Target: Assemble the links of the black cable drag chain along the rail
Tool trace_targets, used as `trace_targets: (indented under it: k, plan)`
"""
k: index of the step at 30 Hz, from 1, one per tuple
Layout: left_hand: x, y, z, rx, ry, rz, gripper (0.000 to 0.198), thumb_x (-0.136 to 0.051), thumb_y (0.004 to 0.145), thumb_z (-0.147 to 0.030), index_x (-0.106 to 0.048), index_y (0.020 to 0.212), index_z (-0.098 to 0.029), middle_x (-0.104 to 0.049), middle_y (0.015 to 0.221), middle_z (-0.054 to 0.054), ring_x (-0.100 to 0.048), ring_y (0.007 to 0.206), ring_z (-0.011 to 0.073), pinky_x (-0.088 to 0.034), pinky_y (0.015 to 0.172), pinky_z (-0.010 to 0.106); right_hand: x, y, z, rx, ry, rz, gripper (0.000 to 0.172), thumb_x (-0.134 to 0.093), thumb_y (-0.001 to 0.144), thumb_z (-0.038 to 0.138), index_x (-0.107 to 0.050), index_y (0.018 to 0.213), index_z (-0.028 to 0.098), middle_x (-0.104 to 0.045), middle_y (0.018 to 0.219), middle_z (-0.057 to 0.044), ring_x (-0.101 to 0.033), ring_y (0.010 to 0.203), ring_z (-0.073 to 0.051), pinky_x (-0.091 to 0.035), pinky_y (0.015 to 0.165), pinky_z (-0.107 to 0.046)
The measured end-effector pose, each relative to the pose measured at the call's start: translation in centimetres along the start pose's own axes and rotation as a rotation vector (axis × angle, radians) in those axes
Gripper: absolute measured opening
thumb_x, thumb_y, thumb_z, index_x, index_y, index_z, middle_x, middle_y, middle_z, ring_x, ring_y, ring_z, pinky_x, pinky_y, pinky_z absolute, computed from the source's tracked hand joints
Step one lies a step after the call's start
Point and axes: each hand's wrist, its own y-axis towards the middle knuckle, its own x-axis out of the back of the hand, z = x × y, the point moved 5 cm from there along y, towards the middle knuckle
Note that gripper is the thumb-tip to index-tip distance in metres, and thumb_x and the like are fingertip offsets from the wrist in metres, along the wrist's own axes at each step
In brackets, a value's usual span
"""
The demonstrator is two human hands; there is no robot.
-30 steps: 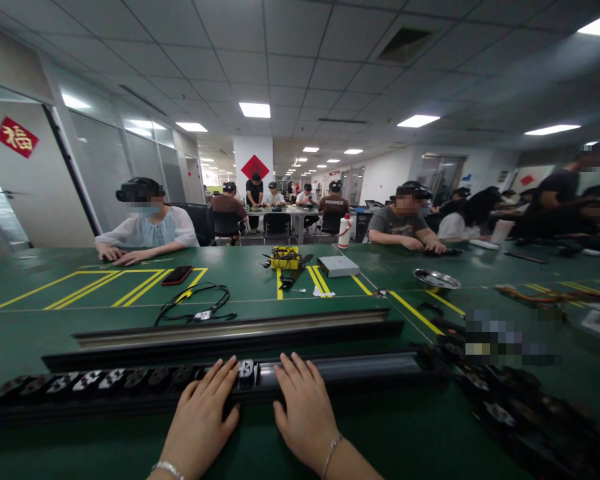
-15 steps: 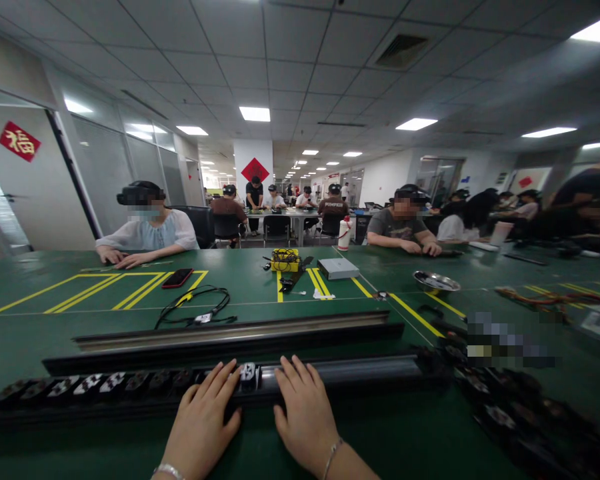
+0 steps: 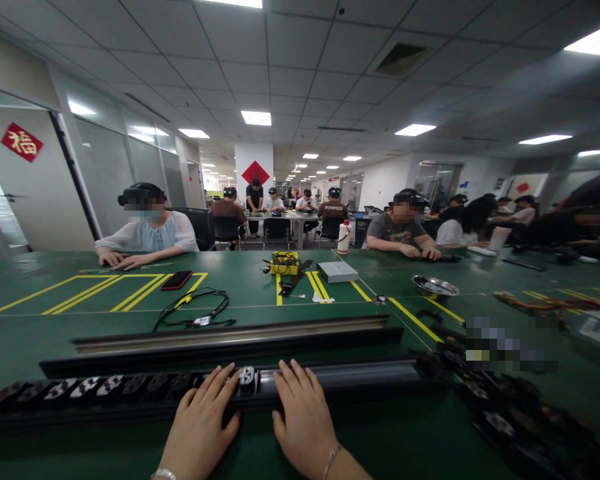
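Observation:
A long black rail (image 3: 350,381) lies across the table in front of me, with a row of dark socket modules (image 3: 133,387) seated in its left part. My left hand (image 3: 203,417) rests on the rail with fingers stretched over the modules, hiding some of them. Just right of its fingertips sits a module with a white face (image 3: 247,379). My right hand (image 3: 303,413) lies flat on the rail to the right of that module, fingers extended and slightly apart. Neither hand is wrapped around anything.
Behind it lies a second long black channel (image 3: 240,341). Loose dark modules (image 3: 510,417) are piled at right. Farther back are a black cable (image 3: 195,308), a phone (image 3: 177,280), a yellow box (image 3: 285,263), a grey box (image 3: 337,271) and a metal bowl (image 3: 435,287). Two people sit opposite.
The camera view has shifted very slightly. Both hands keep nearly the same place on the rail, and the modules look unchanged.

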Motion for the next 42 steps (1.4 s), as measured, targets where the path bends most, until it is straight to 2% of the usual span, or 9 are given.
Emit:
trace_targets:
  k: [25,33,42]
  plan:
    - [-0.06,0.12,-0.12,0.04,0.002,0.006,0.054,-0.042,0.072,-0.028,-0.042,0.126,-0.032,-0.034,0.14,-0.004,-0.027,0.128,0.0193,-0.022,0.1,0.04,0.16,-0.08,0.09,-0.007,0.037,0.019,0.05,-0.041,0.083,0.045,-0.039,0.13,0.026,-0.029,0.142,0.002,-0.019,0.131,-0.02,-0.008,0.107,-0.038]
    - [0.27,-0.02,-0.2,0.025,-0.003,-0.029,0.053,-0.041,0.072,-0.027,-0.043,0.125,-0.032,-0.036,0.139,-0.003,-0.029,0.127,0.0189,-0.023,0.099,0.04,0.36,-0.01,0.27,-0.007,0.0,0.028,0.049,-0.042,0.082,0.038,-0.039,0.13,0.026,-0.03,0.141,0.002,-0.02,0.13,-0.02,-0.01,0.107,-0.038]
    - [0.07,0.07,-0.19,0.035,-0.004,-0.014,0.054,-0.041,0.072,-0.026,-0.042,0.126,-0.032,-0.036,0.139,-0.003,-0.029,0.128,0.0187,-0.023,0.099,0.04,0.29,-0.01,0.19,-0.006,-0.004,0.027,0.049,-0.042,0.081,0.034,-0.039,0.13,0.026,-0.03,0.141,0.002,-0.02,0.13,-0.021,-0.01,0.107,-0.039]
